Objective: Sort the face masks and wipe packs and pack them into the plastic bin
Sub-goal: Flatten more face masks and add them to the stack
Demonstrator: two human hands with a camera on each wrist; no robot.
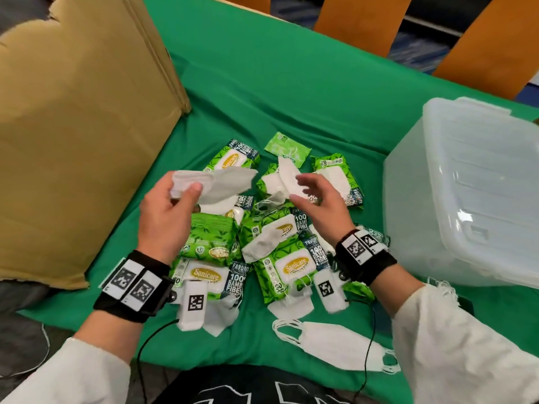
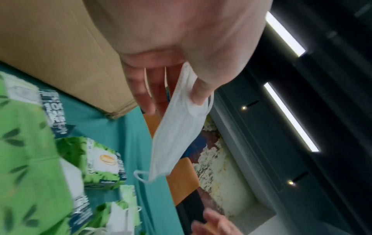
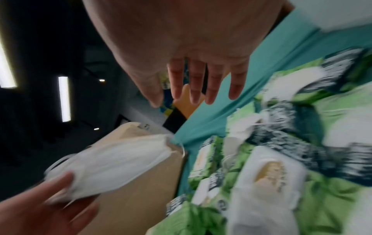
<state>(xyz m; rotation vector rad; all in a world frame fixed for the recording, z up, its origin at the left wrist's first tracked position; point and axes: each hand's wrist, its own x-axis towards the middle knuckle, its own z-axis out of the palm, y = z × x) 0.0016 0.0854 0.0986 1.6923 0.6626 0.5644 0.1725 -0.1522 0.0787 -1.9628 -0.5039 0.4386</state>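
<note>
Green cloth covered the table; orange chair backs stood beyond. Translucent plastic bin, right side: I could not tell its contents. Brown cardboard box, left side. Green wipe packs and loose white face masks lay heaped between them. My left hand, raised over the heap, pinched a folded white face mask between thumb and fingers. My right hand hovered beside it, fingers spread and relaxed, holding nothing.
</note>
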